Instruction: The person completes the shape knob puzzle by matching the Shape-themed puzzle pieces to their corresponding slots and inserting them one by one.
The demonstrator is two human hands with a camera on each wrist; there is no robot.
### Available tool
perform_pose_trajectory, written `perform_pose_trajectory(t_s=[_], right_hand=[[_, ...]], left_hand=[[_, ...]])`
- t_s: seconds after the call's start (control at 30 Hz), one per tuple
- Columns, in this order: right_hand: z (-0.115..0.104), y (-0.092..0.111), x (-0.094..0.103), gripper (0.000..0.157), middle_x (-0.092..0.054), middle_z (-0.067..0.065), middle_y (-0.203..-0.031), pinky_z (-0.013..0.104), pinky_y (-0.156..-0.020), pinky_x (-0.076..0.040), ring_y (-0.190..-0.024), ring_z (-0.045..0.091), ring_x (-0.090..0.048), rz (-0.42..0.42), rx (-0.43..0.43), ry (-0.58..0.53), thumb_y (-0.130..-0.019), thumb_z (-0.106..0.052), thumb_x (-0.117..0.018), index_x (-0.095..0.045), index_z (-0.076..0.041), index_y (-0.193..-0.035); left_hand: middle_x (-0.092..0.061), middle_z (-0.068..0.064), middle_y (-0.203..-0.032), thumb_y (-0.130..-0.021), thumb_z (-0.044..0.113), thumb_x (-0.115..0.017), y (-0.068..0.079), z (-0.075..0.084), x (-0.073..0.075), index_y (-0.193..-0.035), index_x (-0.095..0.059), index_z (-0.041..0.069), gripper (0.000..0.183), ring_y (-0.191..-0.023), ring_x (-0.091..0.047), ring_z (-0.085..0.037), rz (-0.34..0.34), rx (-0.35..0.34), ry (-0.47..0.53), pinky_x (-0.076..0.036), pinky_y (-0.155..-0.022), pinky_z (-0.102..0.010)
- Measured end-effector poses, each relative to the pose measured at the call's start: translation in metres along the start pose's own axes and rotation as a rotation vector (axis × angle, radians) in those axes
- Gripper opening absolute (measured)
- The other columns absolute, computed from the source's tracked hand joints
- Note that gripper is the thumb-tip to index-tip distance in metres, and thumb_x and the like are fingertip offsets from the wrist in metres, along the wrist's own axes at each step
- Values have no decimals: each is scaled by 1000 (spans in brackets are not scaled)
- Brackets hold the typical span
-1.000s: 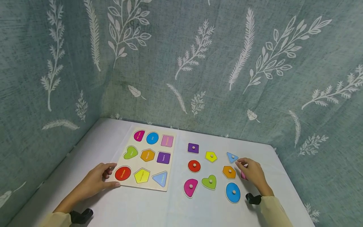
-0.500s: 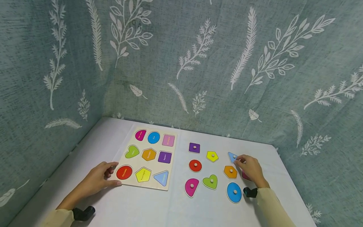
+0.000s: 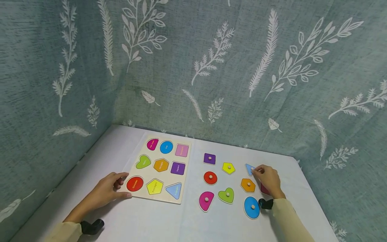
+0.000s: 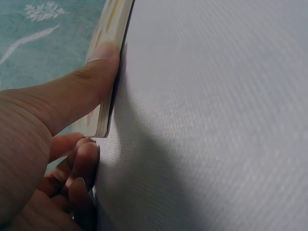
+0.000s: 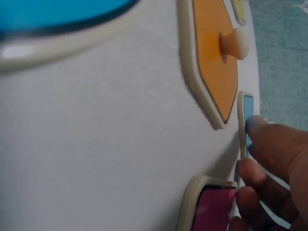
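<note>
My left hand (image 3: 105,191) holds the near left corner of a wooden puzzle board (image 3: 148,173), printed with coloured, labelled shapes. In the left wrist view the thumb (image 4: 98,67) presses the board's near edge, with the other fingers curled by its corner. My right hand (image 3: 270,181) pinches the knob of a light blue triangle puzzle piece (image 3: 248,168) at the right. The fingertips hide part of that piece. Partly under the right hand lies a dark pink piece (image 3: 264,190). Close to the hand is an orange hexagon piece (image 5: 211,62) with a wooden knob.
Other knobbed pieces lie spread on the white tablecloth (image 3: 151,222): a purple square (image 3: 207,161), yellow pentagon (image 3: 226,168), red circle (image 3: 207,179), magenta half round (image 3: 204,203), green heart (image 3: 223,197) and blue oval (image 3: 250,211). A leaf-patterned green curtain (image 3: 181,111) stands behind.
My right hand has moved slightly up and left onto the triangle piece, and its fingers now meet at the knob. My left hand stays at the board's corner. The head view has shifted slightly.
</note>
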State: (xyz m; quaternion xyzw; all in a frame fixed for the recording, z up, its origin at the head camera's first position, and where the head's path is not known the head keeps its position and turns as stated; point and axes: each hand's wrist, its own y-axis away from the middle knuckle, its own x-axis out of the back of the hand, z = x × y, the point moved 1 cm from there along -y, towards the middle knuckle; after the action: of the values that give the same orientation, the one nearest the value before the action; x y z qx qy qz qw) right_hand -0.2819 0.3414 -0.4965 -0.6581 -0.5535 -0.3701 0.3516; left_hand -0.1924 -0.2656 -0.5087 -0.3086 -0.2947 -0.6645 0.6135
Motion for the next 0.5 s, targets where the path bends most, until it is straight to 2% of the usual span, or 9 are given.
perform_pose_trajectory(t_s=[0.23, 0.5], right_hand=[[1, -4, -2, 34, -71, 21, -101, 55, -85, -53, -93, 37, -65, 26, -18, -28, -95, -28, -75, -73, 0, -113], [-1, -6, -3, 31, -73, 19, -103, 55, -90, -50, -99, 37, -63, 17, -35, -91, -95, -26, -75, -76, -1, -114]], left_hand=[[-52, -4, -91, -64, 33, -99, 0, 1, -1, -135, -60, -6, 90, -84, -51, -20, 13, -11, -13, -53, -74, -34], [-52, -3, -91, -65, 35, -98, 3, -2, -1, -136, -60, -6, 90, -85, -52, -20, 21, -19, -6, -52, -73, -32]])
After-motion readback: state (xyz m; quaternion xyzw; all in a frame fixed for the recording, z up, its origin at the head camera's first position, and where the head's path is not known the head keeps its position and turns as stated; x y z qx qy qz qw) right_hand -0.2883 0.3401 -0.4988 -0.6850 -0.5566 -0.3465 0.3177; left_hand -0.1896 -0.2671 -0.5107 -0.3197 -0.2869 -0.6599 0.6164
